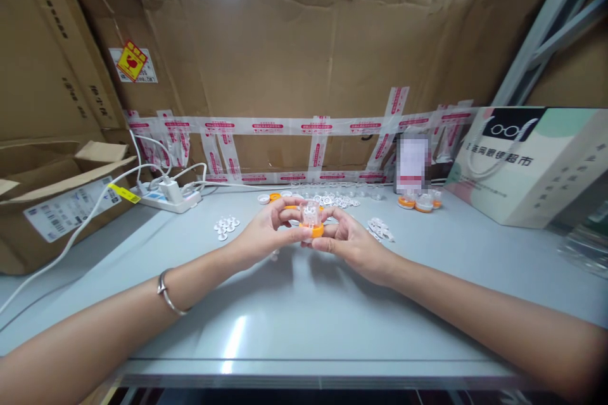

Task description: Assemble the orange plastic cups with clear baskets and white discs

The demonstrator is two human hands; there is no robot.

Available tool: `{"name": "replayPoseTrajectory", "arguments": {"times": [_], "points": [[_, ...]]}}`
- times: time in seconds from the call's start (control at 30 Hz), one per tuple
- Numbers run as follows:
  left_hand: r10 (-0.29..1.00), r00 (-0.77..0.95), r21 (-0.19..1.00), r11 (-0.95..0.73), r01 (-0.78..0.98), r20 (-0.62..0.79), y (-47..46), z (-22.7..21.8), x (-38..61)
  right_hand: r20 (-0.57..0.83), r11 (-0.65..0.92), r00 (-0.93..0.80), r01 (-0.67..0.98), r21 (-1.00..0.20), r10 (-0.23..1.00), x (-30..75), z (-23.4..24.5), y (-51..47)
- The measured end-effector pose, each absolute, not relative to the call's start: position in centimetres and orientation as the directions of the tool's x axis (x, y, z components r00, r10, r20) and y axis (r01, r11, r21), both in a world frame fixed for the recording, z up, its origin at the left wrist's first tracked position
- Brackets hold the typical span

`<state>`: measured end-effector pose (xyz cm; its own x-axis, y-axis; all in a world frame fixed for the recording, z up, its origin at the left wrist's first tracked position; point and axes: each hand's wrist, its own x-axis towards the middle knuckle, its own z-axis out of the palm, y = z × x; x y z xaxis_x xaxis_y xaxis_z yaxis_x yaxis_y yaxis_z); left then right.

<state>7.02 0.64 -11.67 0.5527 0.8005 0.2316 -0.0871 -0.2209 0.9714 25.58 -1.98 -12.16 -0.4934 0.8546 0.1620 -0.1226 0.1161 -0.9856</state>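
The clear plastic piece (311,214), ringed in orange, is held above the table (266,323), directly between the fingertips, its long axis roughly upright. The left hand (261,233) and right hand (361,248) are about equally near, both pinching it from opposite sides. Small white parts (223,228) lie beyond the left wrist; orange-rimmed pieces (424,206) stand farther right.
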Motion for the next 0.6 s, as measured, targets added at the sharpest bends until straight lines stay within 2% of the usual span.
{"name": "replayPoseTrajectory", "arguments": {"times": [0.27, 0.6], "points": [[0.764, 0.566, 0.937, -0.347, -0.044, 0.31, 1.0, -11.6, 6.6, 0.148, 0.089, -0.484, -0.143, -0.986, 0.862, 25.6, -11.7, -2.1], [0.76, 0.561, 0.88, -0.462, 0.111, 0.328, 1.5, -12.3, 6.8, 0.022, -0.05, -0.415, -0.163, -0.985, 0.91, 25.9, -12.9, -0.7]]}}
